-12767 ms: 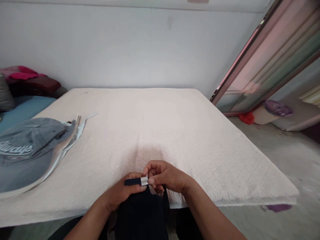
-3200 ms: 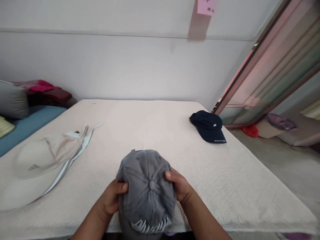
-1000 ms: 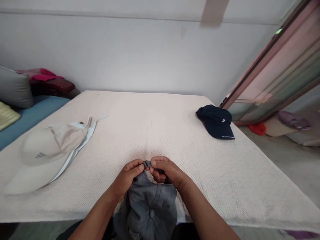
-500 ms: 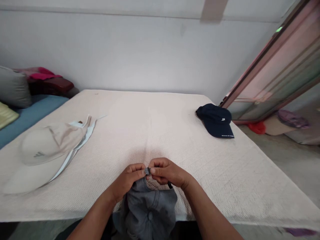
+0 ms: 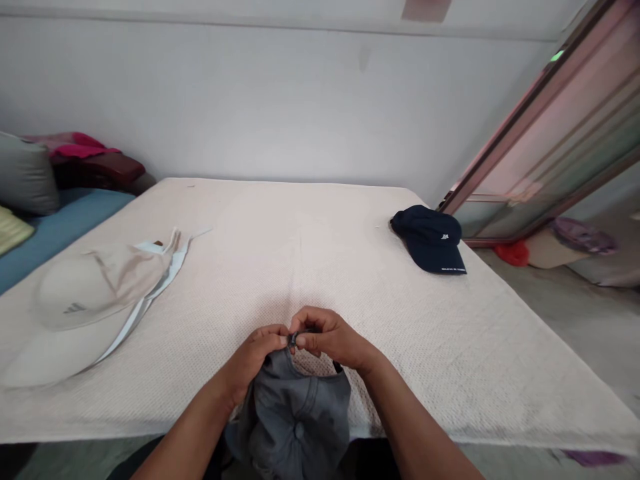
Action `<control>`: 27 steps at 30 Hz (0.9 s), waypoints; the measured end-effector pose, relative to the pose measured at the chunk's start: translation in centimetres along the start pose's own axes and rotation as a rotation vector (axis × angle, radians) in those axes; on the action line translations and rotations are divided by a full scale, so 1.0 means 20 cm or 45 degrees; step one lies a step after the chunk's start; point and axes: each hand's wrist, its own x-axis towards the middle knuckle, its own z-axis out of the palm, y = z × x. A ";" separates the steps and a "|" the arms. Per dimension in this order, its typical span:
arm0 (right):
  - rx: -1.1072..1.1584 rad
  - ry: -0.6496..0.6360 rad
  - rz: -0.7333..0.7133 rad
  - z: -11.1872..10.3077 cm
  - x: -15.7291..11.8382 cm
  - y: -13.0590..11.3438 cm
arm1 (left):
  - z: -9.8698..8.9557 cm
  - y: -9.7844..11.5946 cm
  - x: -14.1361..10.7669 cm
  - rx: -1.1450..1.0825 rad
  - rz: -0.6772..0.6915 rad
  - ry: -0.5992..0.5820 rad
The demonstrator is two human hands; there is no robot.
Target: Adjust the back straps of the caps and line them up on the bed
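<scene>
I have a gray cap [image 5: 300, 427] at the bottom middle of the frame, its back opening toward the table [image 5: 350, 253] and its crown hanging over the near edge. My left hand [image 5: 263, 350] is closed on one end of the opening, thumb on top, and my right hand [image 5: 333, 337] pinches the strap [image 5: 293, 340] right beside it. My own fingers cover most of that strap, so I cannot make out how it is fastened.

A navy cap [image 5: 429, 237] sits right of center, well apart from my hands, brim toward the lower right. At the left lies a pale cap [image 5: 70, 290], with white edging showing under its brim. Between these two my hands have pale cloth before them.

The wall [image 5: 250, 100] stands behind the table's far edge. In the upper left are a gray pillow [image 5: 27, 177], a yellow cushion [image 5: 13, 232], a blue mattress [image 5: 75, 213] and a pink cloth [image 5: 85, 147]. A sliding door [image 5: 540, 133] slants down the upper right, with a red bag [image 5: 513, 253] and a purple bundle [image 5: 585, 237] below it.
</scene>
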 end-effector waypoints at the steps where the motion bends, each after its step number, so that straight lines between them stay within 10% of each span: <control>1: -0.002 0.022 -0.016 0.00 0.00 0.00 | 0.00 0.00 0.00 -0.005 0.002 0.015; 12: 0.476 0.214 -0.166 0.03 0.00 0.00 | -0.01 -0.03 0.00 -0.109 -0.094 -0.080; 27: 0.107 0.219 0.030 0.00 -0.01 0.04 | 0.00 -0.06 0.00 0.153 0.065 0.154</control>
